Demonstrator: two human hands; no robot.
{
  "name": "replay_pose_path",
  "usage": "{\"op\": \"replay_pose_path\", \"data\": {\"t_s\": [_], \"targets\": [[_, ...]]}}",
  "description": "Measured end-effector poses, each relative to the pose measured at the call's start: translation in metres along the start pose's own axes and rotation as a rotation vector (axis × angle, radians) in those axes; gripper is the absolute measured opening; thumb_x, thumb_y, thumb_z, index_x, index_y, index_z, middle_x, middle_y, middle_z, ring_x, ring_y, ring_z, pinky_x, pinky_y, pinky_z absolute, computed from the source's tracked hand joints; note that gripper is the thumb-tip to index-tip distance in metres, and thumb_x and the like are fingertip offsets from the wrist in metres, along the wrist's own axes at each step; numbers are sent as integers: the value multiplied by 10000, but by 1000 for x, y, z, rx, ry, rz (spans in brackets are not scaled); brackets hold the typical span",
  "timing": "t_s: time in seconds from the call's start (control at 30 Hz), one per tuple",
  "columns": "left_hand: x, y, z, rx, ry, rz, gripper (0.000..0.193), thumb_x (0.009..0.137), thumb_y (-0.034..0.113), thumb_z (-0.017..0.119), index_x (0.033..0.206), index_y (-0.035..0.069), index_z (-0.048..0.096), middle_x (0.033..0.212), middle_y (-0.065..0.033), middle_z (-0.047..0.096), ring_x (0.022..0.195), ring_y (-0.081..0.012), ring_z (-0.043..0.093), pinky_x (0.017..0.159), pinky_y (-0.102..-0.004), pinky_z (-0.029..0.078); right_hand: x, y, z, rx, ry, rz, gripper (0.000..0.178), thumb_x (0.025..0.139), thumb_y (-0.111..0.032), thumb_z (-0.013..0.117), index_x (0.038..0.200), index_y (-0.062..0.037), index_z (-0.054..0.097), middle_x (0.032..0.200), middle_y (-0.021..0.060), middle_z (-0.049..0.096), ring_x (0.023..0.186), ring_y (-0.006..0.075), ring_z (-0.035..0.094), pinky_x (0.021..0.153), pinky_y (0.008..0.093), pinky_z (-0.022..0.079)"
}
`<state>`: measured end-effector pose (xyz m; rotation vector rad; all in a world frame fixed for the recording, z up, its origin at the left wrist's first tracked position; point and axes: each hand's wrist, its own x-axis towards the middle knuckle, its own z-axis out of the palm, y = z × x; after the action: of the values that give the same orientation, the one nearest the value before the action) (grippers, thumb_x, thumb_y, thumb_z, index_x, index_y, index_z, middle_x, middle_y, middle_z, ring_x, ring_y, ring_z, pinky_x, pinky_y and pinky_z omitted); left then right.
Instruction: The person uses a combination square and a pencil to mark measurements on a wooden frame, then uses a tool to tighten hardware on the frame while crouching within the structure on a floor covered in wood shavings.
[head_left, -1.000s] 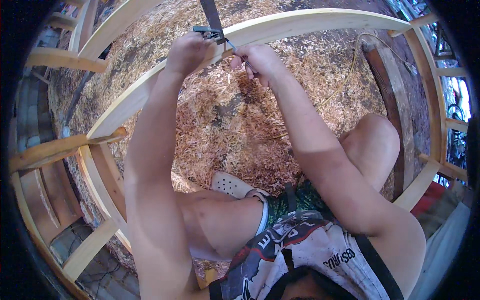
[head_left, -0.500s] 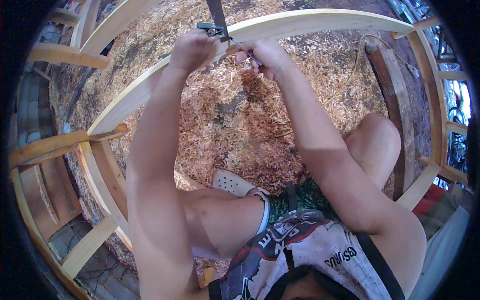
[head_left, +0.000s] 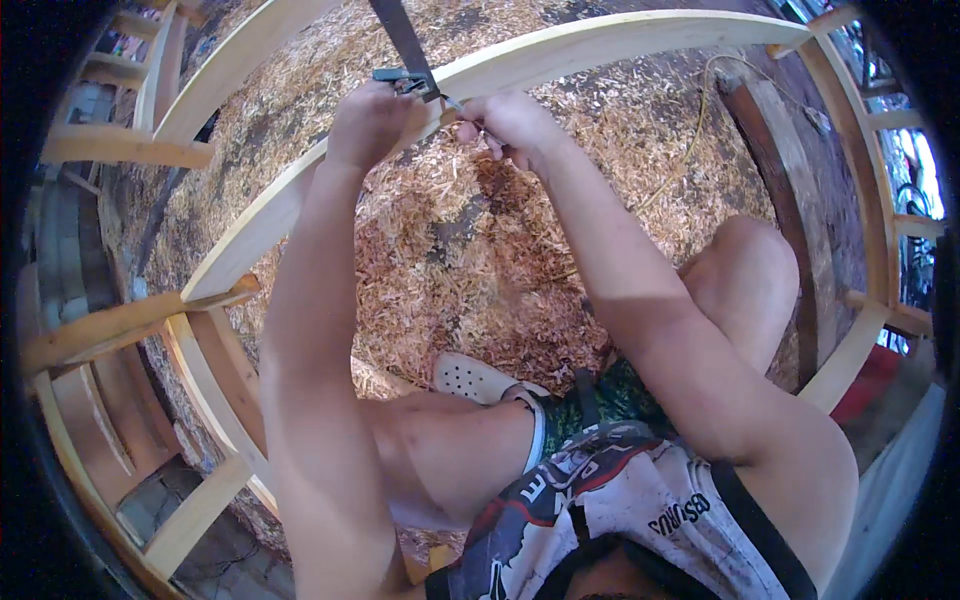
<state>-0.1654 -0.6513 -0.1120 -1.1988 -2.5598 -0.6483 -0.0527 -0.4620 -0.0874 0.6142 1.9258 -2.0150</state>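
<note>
Near the top centre, my left hand (head_left: 370, 125) is closed by a dark green metal tool (head_left: 400, 78) with openings in its body; its exact kind is unclear. Beside that tool, a long flat dark metal bar (head_left: 405, 45) slants down to the edge of a pale wooden plank (head_left: 590, 50). My right hand (head_left: 510, 125) has its fingers curled round a thin, light-coloured rod (head_left: 453, 104), whose tip points at the bar's lower end. Most of the rod is hidden in the fingers. Both hands are at the plank's near edge.
Wood shavings (head_left: 470, 270) cover the ground inside the wooden frame. Rails and cross-pieces (head_left: 130, 325) stand at left, more slats (head_left: 860, 180) at right. A thick beam (head_left: 780, 170) lies by my bent knee, near a yellow cord (head_left: 690, 150). My foot wears a pale clog (head_left: 470, 380).
The whole view has shifted slightly, so hands and tool sit a little lower and further left. My right hand has turned slightly around the rod. Both hands remain by the bar and plank.
</note>
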Motion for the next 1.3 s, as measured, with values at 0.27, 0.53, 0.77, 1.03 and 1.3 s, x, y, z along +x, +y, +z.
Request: {"op": "replay_pose_path", "data": {"t_s": [0.27,0.53,0.77,1.03,1.3], "targets": [[9,10,0,-31,3,-36,178,845,251,638,825,84,696,793,-148,646,734,-337,642,657,-435,522,20,16,-11,-1,13,-63,243,838,-208,515,800,-21,665,638,58,629,383,127,457,308,341,313],[1,5,-2,29,9,-26,238,829,232,669,696,36,642,750,-169,619,680,-354,622,616,-439,508,10,6,-2,-42,5,-78,204,819,-160,536,890,-3,645,677,75,641,372,118,421,317,314,316],[-1,3,-2,18,28,-27,251,829,236,679,697,27,633,747,-169,618,685,-354,620,615,-431,507,8,6,1,73,-5,-57,170,847,-107,543,918,25,622,673,87,625,368,103,388,352,281,343],[3,9,-3,-63,42,-13,185,823,171,672,728,19,626,756,-173,619,687,-344,620,608,-416,498,15,12,-5,-10,-16,-57,204,835,-135,558,940,28,624,688,98,628,376,104,402,352,281,346],[8,7,-1,65,5,15,219,807,199,679,689,20,633,727,-170,612,681,-360,614,621,-456,497,20,17,-10,-26,-1,-54,211,811,-160,553,925,-4,637,676,67,619,371,105,403,292,300,290]]}}
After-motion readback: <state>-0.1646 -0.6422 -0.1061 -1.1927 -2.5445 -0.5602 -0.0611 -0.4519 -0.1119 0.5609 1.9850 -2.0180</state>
